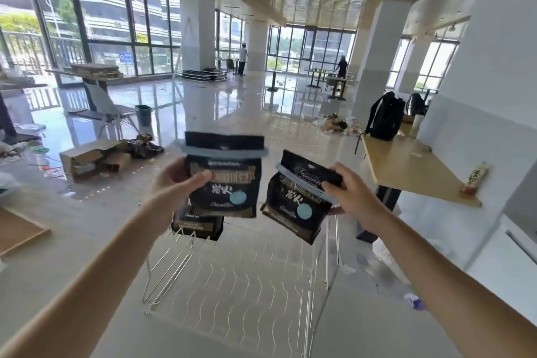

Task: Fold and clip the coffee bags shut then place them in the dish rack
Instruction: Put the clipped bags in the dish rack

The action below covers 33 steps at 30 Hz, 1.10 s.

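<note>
Coffee bags, both black and closed with pale blue clips, are in the air above the wire dish rack (232, 285): our left hand (174, 183) holds the upright bag (225, 183), our right hand (353, 197) holds the tilted bag (293, 203), and a third bag (197, 225) already stands in the rack.

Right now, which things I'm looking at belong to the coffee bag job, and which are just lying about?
Part of the job:
- clipped coffee bag in the left hand
- clipped coffee bag in the right hand
- third bag already in the wire dish rack

Just lying about:
- cardboard box on the floor
- black backpack on the wooden counter
- white chair
</note>
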Tool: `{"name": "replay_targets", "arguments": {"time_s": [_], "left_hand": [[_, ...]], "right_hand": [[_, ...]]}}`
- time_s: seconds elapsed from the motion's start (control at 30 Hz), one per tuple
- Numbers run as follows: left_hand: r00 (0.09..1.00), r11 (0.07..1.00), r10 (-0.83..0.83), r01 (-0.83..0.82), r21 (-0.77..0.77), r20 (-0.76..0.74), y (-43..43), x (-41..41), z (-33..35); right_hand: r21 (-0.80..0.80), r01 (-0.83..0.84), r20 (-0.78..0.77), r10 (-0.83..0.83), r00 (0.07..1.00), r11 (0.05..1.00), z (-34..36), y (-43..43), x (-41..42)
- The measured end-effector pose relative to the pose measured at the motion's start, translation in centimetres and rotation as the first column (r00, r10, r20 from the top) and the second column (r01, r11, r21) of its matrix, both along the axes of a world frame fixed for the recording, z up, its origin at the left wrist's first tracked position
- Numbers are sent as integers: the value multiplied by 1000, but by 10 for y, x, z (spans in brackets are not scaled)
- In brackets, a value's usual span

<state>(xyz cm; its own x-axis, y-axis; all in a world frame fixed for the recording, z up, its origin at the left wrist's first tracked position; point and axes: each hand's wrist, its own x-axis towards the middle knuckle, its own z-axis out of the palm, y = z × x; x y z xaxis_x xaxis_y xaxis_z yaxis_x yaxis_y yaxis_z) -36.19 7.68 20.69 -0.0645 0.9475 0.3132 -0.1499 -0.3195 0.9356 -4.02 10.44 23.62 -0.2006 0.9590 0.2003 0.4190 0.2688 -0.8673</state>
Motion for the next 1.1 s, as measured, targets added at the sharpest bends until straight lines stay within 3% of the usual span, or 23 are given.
{"name": "replay_targets", "arguments": {"time_s": [0.13, 0.17, 0.23, 0.3, 0.37, 0.5, 0.63, 0.73, 0.83, 0.93, 1.1], "left_hand": [[999, 991, -20, 16, -130, -26, 32, 11, -35], [998, 989, -31, 24, -145, -48, 39, 12, -41], [994, 987, -29, 12, -158, -106, 50, 15, -51], [989, 985, -26, 0, -174, -148, 60, 17, -60], [984, 983, -40, 8, -185, -174, 69, 19, -68], [981, 983, -77, 44, -177, -179, 84, 33, -77], [964, 990, -49, 12, -142, -261, 91, 44, -90], [925, 987, 9, -69, -145, -381, 93, 44, -103], [753, 966, 205, -258, 6, -625, 92, 47, -109], [661, 908, 368, -408, 99, -654, 87, 48, -112], [590, 905, 294, -425, 20, -752, 83, 46, -117]], "right_hand": [[105, -37, 323, 1, 946, 994, -18, 33, -7], [110, -39, 444, -14, 896, 993, -22, 39, -5], [117, -45, 716, -52, 696, 992, -33, 46, 3], [86, 3, 803, -71, 591, 996, -40, 50, 12], [86, 29, 770, -85, 632, 996, -37, 52, 17], [101, -123, 538, 50, 842, 987, -19, 56, 1], [36, -236, 587, 171, 792, 971, -22, 70, -40], [175, -207, 683, 33, 729, 963, -39, 82, -60], [402, -162, 671, -170, 722, 901, -55, 89, -73], [400, -190, 691, -160, 705, 896, -60, 90, -85], [362, -110, 646, -164, 745, 926, -57, 96, -86]]}}
